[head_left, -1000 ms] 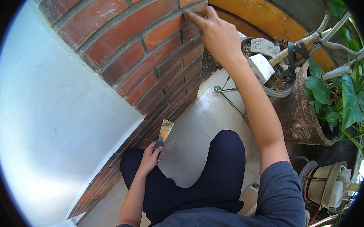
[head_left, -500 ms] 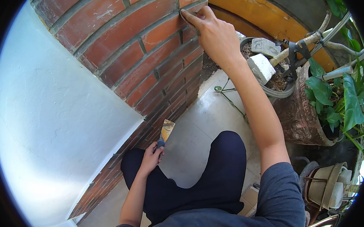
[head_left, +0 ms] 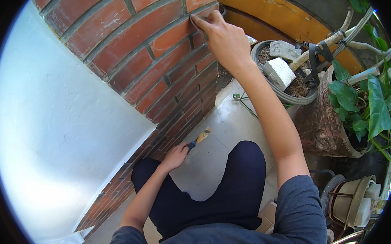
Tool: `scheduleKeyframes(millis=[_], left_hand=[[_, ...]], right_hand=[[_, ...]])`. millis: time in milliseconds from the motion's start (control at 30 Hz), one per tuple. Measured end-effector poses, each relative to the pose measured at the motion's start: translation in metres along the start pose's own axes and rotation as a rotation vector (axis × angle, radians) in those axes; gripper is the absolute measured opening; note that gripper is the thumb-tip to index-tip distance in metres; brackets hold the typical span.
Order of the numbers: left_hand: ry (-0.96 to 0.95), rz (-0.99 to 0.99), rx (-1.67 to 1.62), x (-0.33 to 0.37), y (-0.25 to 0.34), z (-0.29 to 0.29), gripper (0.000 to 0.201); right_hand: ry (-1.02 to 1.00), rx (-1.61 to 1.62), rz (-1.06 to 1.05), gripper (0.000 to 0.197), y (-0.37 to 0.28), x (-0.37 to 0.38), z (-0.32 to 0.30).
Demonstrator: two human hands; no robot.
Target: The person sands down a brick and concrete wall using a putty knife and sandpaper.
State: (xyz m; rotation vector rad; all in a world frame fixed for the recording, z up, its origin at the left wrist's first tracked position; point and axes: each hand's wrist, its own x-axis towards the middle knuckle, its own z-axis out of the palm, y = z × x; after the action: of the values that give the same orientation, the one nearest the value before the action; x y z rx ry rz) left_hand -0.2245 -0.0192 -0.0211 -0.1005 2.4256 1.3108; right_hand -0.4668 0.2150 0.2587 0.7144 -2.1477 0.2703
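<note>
My left hand (head_left: 175, 157) grips the dark blue handle of a putty knife (head_left: 202, 136) above the floor, between my knees and the wall. Its blade, smeared with yellowish residue, points up and away to the right. High on the red brick wall (head_left: 139, 71), near its far corner, my right hand (head_left: 228, 46) is closed with the fingertips pressed against a grey mortar joint. A thin greyish edge shows under those fingers, mostly hidden, and I cannot tell what it is.
At the far right stand a round planter (head_left: 256, 52) holding soil and pale stone blocks, and a big worn pot (head_left: 322, 123) with leafy plants. Cut branches (head_left: 334, 40) jut out there. A smooth white surface (head_left: 64, 129) borders the bricks on the left. A beige pot (head_left: 347, 198) sits lower right.
My left hand has moved right and farther forward with the putty knife, whose blade has swung to the right. My right hand has shifted slightly left and down along the bricks.
</note>
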Motion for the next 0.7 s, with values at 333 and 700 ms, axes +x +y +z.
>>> scheduleKeyframes(millis=[333, 700], left_hand=[[-0.224, -0.064, 0.180, 0.070, -0.037, 0.078, 0.043], [0.036, 0.020, -0.386, -0.098, 0.059, -0.049, 0.037]], right_hand=[[-0.004, 0.044, 0.029, 0.049, -0.002, 0.001, 0.007], [0.028, 0.015, 0.029, 0.049, 0.010, -0.004, 0.008]])
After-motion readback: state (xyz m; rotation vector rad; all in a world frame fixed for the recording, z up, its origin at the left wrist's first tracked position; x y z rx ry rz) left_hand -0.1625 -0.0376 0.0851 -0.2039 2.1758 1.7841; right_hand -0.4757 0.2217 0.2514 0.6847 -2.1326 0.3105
